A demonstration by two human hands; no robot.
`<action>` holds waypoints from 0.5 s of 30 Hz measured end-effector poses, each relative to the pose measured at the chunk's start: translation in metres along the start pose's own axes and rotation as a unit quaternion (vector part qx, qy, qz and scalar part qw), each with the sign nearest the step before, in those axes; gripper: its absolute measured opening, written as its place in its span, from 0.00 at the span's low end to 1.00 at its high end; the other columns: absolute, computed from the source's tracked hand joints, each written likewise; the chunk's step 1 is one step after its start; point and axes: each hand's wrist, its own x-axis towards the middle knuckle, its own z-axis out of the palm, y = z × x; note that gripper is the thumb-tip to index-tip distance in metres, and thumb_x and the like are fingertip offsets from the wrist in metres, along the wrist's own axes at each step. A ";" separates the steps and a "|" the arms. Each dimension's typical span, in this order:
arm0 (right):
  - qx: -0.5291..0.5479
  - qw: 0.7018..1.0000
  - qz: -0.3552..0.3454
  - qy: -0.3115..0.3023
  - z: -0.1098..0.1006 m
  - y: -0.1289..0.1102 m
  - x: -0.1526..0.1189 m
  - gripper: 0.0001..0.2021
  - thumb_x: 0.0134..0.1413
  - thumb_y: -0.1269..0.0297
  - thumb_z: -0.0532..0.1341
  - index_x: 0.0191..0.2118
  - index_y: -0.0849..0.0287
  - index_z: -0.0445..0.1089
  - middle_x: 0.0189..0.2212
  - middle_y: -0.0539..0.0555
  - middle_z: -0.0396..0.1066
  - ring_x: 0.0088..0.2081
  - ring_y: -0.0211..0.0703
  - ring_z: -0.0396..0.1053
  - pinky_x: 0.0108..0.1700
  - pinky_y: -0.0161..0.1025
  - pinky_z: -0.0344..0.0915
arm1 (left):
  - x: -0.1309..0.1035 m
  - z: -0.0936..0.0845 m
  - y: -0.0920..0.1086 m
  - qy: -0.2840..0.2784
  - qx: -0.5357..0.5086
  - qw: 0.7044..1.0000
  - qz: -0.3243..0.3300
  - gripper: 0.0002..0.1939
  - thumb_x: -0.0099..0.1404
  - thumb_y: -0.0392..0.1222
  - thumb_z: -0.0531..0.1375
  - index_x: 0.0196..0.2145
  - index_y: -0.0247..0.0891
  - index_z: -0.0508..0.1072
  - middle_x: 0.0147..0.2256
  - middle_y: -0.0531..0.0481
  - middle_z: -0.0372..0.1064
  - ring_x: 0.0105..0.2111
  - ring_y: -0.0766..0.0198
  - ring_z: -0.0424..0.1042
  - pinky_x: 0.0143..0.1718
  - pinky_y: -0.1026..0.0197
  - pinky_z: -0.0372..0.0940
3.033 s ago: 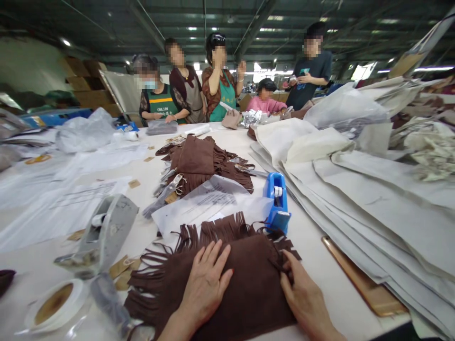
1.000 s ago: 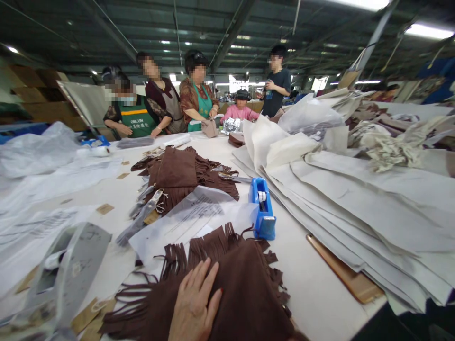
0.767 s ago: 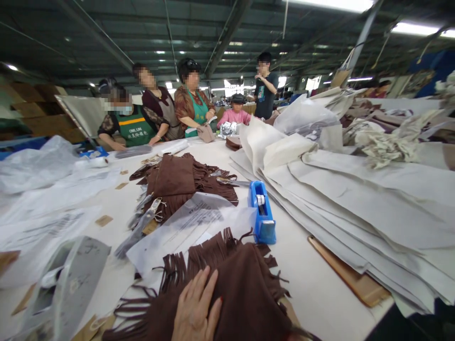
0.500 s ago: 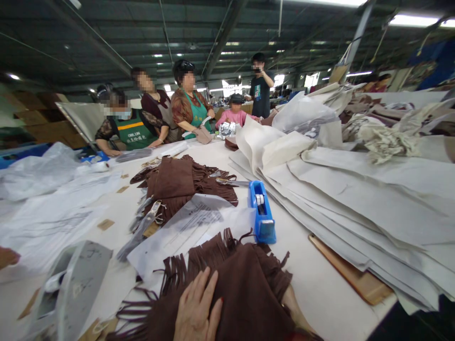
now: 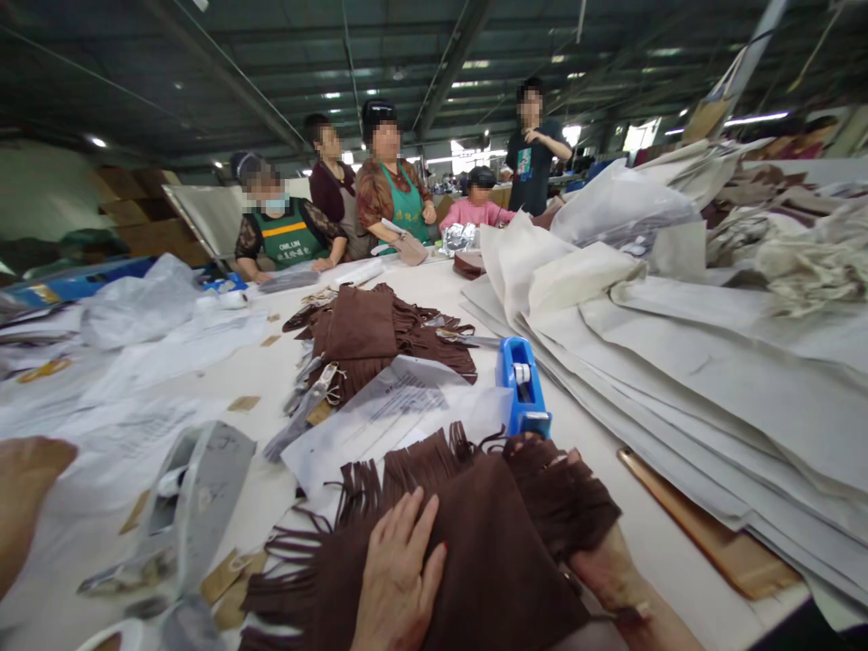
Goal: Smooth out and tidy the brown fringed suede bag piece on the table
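Now my left hand [image 5: 400, 579] lies flat and open on the brown fringed piece [image 5: 488, 542] at the table's [image 5: 610, 479] near edge; my right hand [image 5: 610, 570] sits under its fringe, grip hidden.

Only one word can be read: white letters "OMLUN" across the chest of the green apron [image 5: 287, 242] worn by a person at the far side of the table [image 5: 610, 479]. A second line of smaller white characters runs just under it, too small to make out.

The black T-shirt [image 5: 533, 163] of a person standing to the right of that apron carries a small coloured print, unreadable. Nearer than the apron, a white printed sheet [image 5: 400, 407] on the table bears rows of fine dark print, blurred beyond reading. To the left of that sheet, more white sheets [image 5: 136, 420] show faint lines of print, also illegible.
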 end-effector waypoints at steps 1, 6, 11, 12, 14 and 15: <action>0.011 1.000 0.009 -0.018 0.000 -0.002 0.001 0.25 0.62 0.47 0.43 0.48 0.58 0.67 0.47 0.59 0.70 0.49 0.45 0.68 0.50 0.49 0.70 | 0.000 -0.001 0.000 -0.005 -0.007 1.000 -0.004 0.20 0.66 0.42 0.48 0.55 0.40 0.62 0.53 0.50 0.66 0.50 0.63 0.67 0.42 0.59 0.72; 0.070 0.976 0.121 -0.168 -0.002 -0.027 0.008 0.25 0.60 0.48 0.47 0.57 0.56 0.58 0.54 0.58 0.65 0.56 0.46 0.62 0.59 0.53 0.60 | -0.002 -0.002 0.003 -0.030 -0.045 0.998 -0.025 0.22 0.65 0.42 0.51 0.57 0.41 0.59 0.54 0.48 0.64 0.52 0.60 0.66 0.45 0.56 0.70; -0.274 0.932 -0.042 -0.233 0.011 -0.022 -0.004 0.29 0.59 0.51 0.46 0.60 0.65 0.54 0.60 0.66 0.54 0.61 0.53 0.52 0.60 0.56 0.53 | -0.001 -0.002 0.006 -0.050 -0.056 0.997 -0.033 0.24 0.64 0.42 0.53 0.57 0.41 0.57 0.55 0.48 0.64 0.53 0.59 0.64 0.47 0.53 0.68; -0.364 0.903 -0.098 -0.208 0.017 -0.013 -0.012 0.27 0.59 0.56 0.47 0.59 0.68 0.54 0.60 0.67 0.54 0.61 0.54 0.52 0.60 0.57 0.54 | 0.000 -0.002 0.006 -0.049 -0.052 0.997 -0.033 0.24 0.64 0.42 0.52 0.57 0.41 0.58 0.55 0.48 0.64 0.53 0.59 0.65 0.47 0.53 0.69; -0.502 0.825 -0.212 -0.151 0.030 0.007 -0.029 0.25 0.55 0.69 0.48 0.59 0.66 0.56 0.60 0.65 0.54 0.61 0.56 0.51 0.57 0.58 0.59 | 0.000 -0.003 0.007 -0.047 -0.046 0.997 -0.030 0.23 0.64 0.42 0.52 0.57 0.41 0.58 0.54 0.48 0.65 0.53 0.60 0.65 0.47 0.53 0.69; -0.543 0.785 -0.270 -0.124 0.036 0.015 -0.037 0.27 0.51 0.74 0.49 0.59 0.65 0.56 0.59 0.63 0.55 0.61 0.56 0.51 0.55 0.58 0.62 | 0.000 -0.003 0.007 -0.047 -0.045 0.997 -0.029 0.23 0.64 0.42 0.52 0.57 0.41 0.59 0.54 0.49 0.65 0.53 0.60 0.65 0.47 0.53 0.70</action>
